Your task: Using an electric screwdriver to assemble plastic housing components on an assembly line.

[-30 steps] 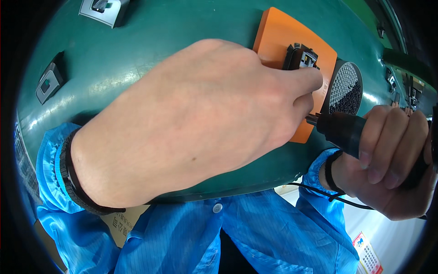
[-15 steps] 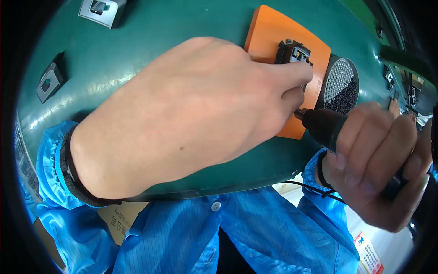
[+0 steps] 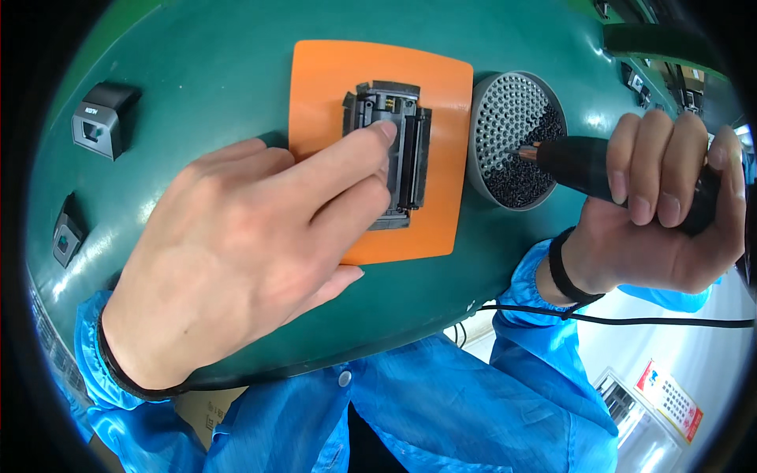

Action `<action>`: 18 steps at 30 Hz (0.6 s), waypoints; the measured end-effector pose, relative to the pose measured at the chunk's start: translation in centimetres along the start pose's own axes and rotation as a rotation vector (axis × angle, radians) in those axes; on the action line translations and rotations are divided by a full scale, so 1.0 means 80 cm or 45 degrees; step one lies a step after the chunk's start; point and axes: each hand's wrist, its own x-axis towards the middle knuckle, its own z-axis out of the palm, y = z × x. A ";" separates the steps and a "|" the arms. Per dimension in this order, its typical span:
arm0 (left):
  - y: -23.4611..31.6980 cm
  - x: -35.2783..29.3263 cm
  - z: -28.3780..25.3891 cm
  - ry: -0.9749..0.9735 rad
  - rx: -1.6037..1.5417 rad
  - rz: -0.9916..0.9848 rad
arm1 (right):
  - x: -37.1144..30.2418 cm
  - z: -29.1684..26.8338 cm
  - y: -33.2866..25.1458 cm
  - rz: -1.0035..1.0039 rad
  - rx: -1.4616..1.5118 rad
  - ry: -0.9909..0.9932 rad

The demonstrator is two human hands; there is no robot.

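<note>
The green worktable (image 3: 236, 55) curves across everything in front of me, and my blue sleeves (image 3: 441, 402) come in from the near edge. My left hand (image 3: 236, 260) lies flat and spread on the table, fingers loosely apart, gripping nothing; the index fingertip presses on the black plastic part (image 3: 402, 126). That part lies on the orange mat (image 3: 441, 102), at the middle of the table, a little to the far side. My right hand (image 3: 654, 213) is wrapped tight around the black electric screwdriver (image 3: 583, 162), out at the right. Its tip points left, over the round grey perforated dish (image 3: 512, 110) just right of the mat, which holds a heap of small dark screws (image 3: 524, 173). Far left, two small black housings (image 3: 98, 118) sit apart from my hands.
</note>
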 end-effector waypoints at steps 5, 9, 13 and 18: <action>-0.002 0.000 0.001 0.043 0.016 -0.001 | -0.001 0.015 0.014 -0.017 -0.016 0.136; -0.004 0.002 0.002 0.030 0.008 0.012 | -0.001 0.021 0.014 0.000 -0.038 0.255; -0.002 -0.001 0.003 0.044 0.019 0.003 | 0.000 0.028 0.015 0.000 -0.044 0.312; -0.001 0.004 0.002 0.004 0.009 -0.019 | -0.003 0.033 0.017 0.002 -0.091 0.391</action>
